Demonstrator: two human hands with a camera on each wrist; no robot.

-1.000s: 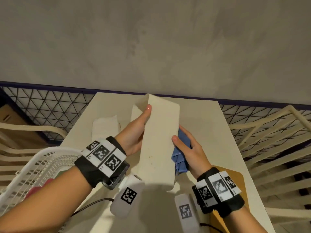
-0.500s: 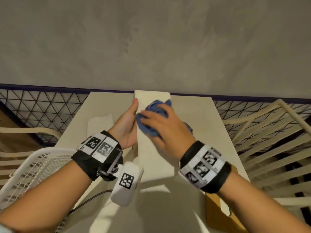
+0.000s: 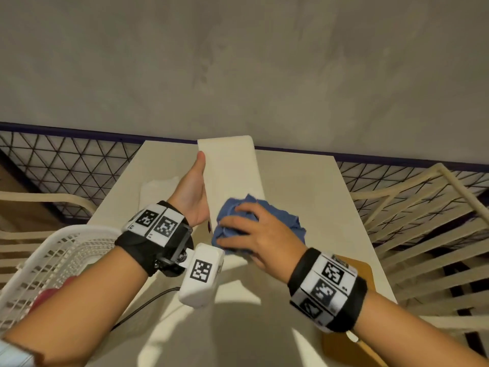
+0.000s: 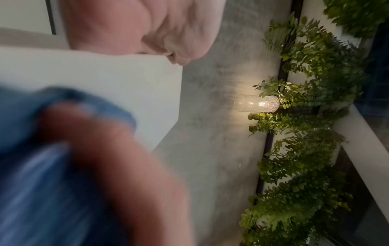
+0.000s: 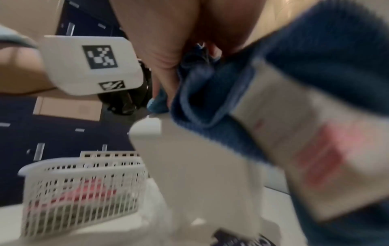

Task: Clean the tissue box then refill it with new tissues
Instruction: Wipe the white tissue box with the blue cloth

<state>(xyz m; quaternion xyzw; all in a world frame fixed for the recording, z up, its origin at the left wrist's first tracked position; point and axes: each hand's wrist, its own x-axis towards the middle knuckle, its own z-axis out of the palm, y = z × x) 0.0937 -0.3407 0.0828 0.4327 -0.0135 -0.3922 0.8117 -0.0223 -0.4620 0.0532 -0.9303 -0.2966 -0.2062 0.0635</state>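
A long white tissue box (image 3: 230,165) is held above the table, its far end pointing at the wall. My left hand (image 3: 191,192) grips its left side, thumb lying along the upper edge; the fingers underneath are hidden. My right hand (image 3: 254,234) grips a bunched blue cloth (image 3: 285,221) and presses it on the near part of the box's upper face. The left wrist view shows the box (image 4: 105,79) with the blurred blue cloth (image 4: 31,149) on it. In the right wrist view the blue cloth (image 5: 210,108) lies against the box (image 5: 200,166).
A white plastic basket (image 3: 53,255) with red things inside stands at the table's left edge. A stack of white tissues (image 3: 156,189) lies behind my left hand. A wooden board (image 3: 362,274) lies under my right wrist. Cream chairs (image 3: 423,207) flank the table (image 3: 304,186).
My right hand brought the cloth from the box's right side onto its upper face, then slid it from the far end toward me. The box turned flatter in my left hand.
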